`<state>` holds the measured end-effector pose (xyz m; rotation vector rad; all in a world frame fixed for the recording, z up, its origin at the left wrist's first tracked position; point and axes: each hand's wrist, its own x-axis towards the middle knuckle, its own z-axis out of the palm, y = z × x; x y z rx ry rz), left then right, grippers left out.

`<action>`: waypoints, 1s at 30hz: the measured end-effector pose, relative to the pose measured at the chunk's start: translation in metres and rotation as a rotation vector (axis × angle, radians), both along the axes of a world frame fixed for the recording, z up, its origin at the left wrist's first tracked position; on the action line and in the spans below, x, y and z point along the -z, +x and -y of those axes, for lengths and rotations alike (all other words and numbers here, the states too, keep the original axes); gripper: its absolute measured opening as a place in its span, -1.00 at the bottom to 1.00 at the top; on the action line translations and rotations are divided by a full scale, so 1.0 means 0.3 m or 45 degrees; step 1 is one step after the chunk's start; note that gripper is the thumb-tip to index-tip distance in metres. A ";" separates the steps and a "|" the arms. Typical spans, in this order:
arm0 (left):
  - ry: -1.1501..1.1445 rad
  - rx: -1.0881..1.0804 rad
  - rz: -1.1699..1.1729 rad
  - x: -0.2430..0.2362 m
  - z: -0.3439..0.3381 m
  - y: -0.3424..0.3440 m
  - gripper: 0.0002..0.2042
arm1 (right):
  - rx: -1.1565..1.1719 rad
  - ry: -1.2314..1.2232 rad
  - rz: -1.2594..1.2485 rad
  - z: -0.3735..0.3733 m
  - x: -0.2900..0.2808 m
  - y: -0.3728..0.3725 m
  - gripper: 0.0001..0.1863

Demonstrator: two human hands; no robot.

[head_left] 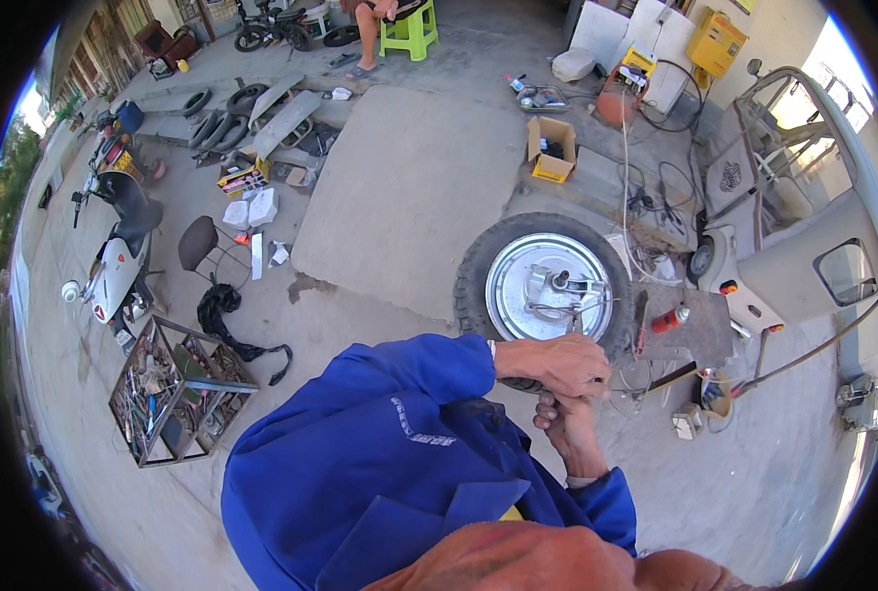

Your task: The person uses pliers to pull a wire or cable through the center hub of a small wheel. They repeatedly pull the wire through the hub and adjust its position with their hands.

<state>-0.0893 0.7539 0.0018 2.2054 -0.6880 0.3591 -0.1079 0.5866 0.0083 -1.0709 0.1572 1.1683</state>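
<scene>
A wheel with a black knobbly tyre and a silver metal hub lies in front of me, its axle end and a brake lever showing. My left hand reaches across the tyre's near edge with its fingers curled closed. Just below it, my right hand is closed too, its fingers bunched together close to the left hand. A thin rod or cable runs from the hub toward my left fingers. What either hand grips is hidden by the fingers.
Right of the wheel, a red spray can lies on a dark flat plate. Beyond are an open cardboard box and a pale three-wheeler. Leftward stand a metal tool rack, a stool and a scooter. A person sits at the back.
</scene>
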 end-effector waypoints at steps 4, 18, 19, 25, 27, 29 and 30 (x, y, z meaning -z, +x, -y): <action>0.057 -0.043 -0.015 0.023 0.001 0.013 -0.62 | -0.048 -0.022 -0.052 0.016 0.011 0.029 -0.89; 0.176 0.133 0.003 -0.002 -0.044 0.028 -0.47 | 0.027 0.135 -0.224 -0.018 -0.005 -0.023 -0.83; 0.168 0.131 -0.001 -0.003 -0.042 0.021 -0.47 | 0.029 0.115 -0.224 -0.010 0.005 -0.012 -0.84; -0.318 0.215 0.334 0.060 -0.058 0.003 -0.75 | 0.039 0.052 -0.167 0.006 0.018 0.005 -0.88; -0.245 0.237 0.380 0.090 -0.083 -0.028 -0.79 | 0.048 0.032 -0.135 0.012 0.040 0.001 -0.88; -0.181 0.244 0.382 0.107 -0.098 -0.043 -0.80 | 0.058 0.010 -0.086 0.014 0.057 -0.005 -0.87; -0.160 0.237 0.371 0.097 -0.098 -0.041 -0.79 | 0.047 -0.019 -0.075 0.015 0.049 -0.004 -0.88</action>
